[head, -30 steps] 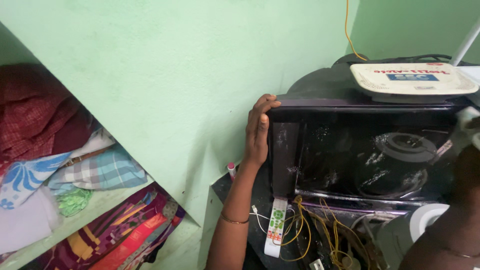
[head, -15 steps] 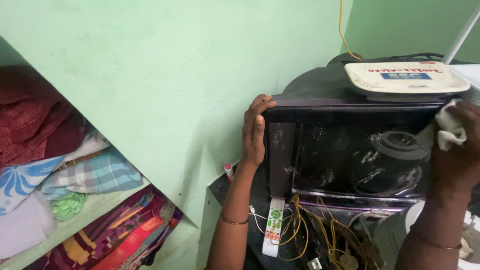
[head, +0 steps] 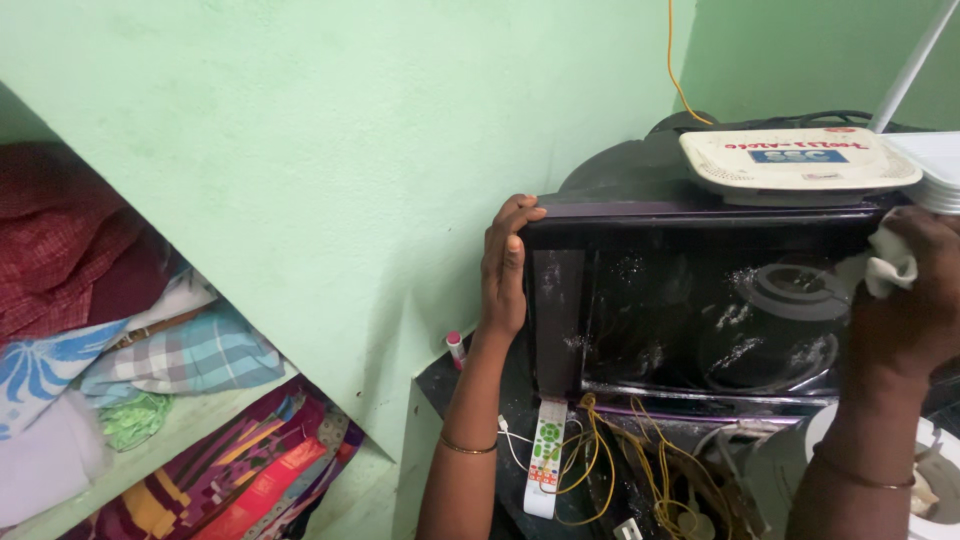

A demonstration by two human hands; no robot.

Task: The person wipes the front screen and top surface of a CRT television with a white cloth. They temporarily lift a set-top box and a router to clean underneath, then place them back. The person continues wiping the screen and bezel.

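Currently: dark glass-fronted television, braced and wiped

Item one, the television (head: 700, 300): a black set with a glossy screen, standing on a dark table (head: 440, 375) against the green wall (head: 330, 170). White smears streak the glass, thickest toward its right half.

Item two, the right hand (head: 905, 310): pressed against the screen's right edge, fingers curled tight around a small white cloth (head: 885, 262), so that the wad sits between palm and glass, apparently to rub the smears.

Item three, the left hand (head: 503, 265): wrapped around the set's upper left corner, fingers (head: 520, 212) hooked over the top edge and the palm flat on the side. The grip looks meant to steady the set against the push of the other hand.

Item four, on top: a flat white box (head: 795, 160) with a cable behind it.

Item five, below the screen: a white remote control (head: 545, 455) with green buttons, hanging among tangled yellow wires (head: 600, 470). A small red-capped tube (head: 456, 348) stands beside the left wrist.

Item six, left: shelves (head: 180, 430) stacked with folded cloths (head: 150, 340).
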